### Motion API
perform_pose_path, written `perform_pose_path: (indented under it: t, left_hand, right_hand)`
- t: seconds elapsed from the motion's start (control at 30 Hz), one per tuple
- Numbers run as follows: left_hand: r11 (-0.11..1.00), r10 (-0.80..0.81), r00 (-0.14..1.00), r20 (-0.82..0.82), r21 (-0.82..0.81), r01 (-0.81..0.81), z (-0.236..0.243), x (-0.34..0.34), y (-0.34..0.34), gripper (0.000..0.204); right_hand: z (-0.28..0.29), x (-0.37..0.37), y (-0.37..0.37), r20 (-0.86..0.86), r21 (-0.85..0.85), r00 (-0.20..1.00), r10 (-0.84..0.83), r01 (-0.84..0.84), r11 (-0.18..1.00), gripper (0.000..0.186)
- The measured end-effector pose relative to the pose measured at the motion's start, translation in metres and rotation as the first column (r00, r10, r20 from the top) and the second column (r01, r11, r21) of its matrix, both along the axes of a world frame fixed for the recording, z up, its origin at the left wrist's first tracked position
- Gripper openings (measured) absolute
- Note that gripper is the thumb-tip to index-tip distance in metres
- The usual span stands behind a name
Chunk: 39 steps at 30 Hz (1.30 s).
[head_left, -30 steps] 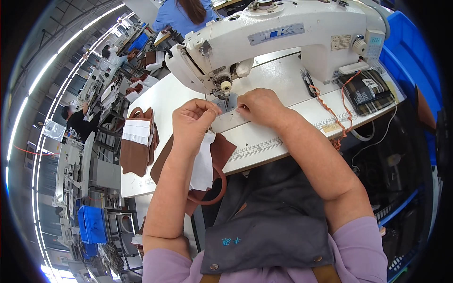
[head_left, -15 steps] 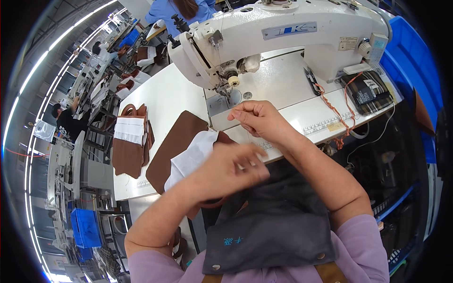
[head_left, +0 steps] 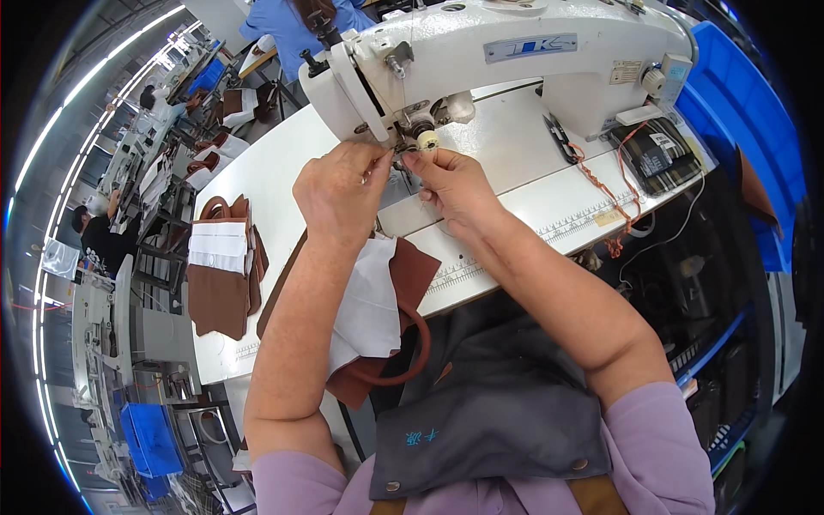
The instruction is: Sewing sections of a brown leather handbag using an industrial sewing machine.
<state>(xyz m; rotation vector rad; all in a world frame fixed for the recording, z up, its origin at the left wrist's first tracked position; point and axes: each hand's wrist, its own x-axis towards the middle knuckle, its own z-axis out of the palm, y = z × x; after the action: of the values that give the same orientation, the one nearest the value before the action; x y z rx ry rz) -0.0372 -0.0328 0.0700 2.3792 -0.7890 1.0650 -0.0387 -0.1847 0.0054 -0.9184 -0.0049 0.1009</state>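
Observation:
Both my hands meet at the needle area of a white sewing machine point(head_left: 549, 81), just below its cream-coloured round knob point(head_left: 427, 140). Fingers of my left hand point(head_left: 339, 189) are pinched together on the left side of the needle. From the right, thumb and forefinger of my right hand point(head_left: 459, 184) close in a pinch. Whatever lies between the fingertips is too fine to make out. Under my left forearm lies a brown bag panel point(head_left: 414, 273) with a white backing point(head_left: 365, 300); its looped brown handle point(head_left: 422, 354) hangs over the table's front edge.
Stacked brown panels with handles point(head_left: 219, 300) lie on the table's left. Thread snips point(head_left: 560, 139) on an orange cord point(head_left: 601, 202) and a plaid pouch point(head_left: 657, 156) rest at the right. A blue bin point(head_left: 730, 129) stands beyond. A person in blue point(head_left: 300, 39) sits behind the machine.
My left hand has swung up from above the brown panel to the needle. My right hand has moved up and left to meet it. The panel and its handle are now more exposed.

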Motion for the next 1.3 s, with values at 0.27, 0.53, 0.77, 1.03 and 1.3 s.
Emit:
perform_pose_path:
  t: [0.27,0.53,0.77,1.03,1.3]
  left_hand:
    - [0.977,0.108,0.971,0.214,0.157,-0.144,-0.006,0.002,-0.002,0.019]
    - [0.974,0.089,0.951,0.295,0.173,-0.145,-0.005,0.005,0.000,0.021]
    - [0.956,0.085,0.941,0.329,0.239,-0.169,-0.004,0.005,0.004,0.021]
    - [0.946,0.062,0.939,0.339,0.279,-0.163,-0.004,0.005,0.008,0.019]
    - [0.933,0.059,0.931,0.359,0.312,-0.179,-0.003,0.005,0.009,0.019]
  right_hand:
    - [0.002,-0.002,0.028,-0.055,0.157,0.985,-0.165,0.172,0.972,0.013]
    - [-0.007,-0.003,0.047,-0.111,0.484,0.989,-0.102,0.143,0.863,0.012]
    - [0.002,-0.010,0.060,-0.187,0.582,0.981,-0.042,0.145,0.800,0.016]
    - [0.003,-0.009,0.061,-0.220,0.496,0.975,-0.018,0.127,0.859,0.010]
    - [-0.005,0.000,0.064,-0.112,0.583,0.989,0.100,-0.017,0.813,0.012]
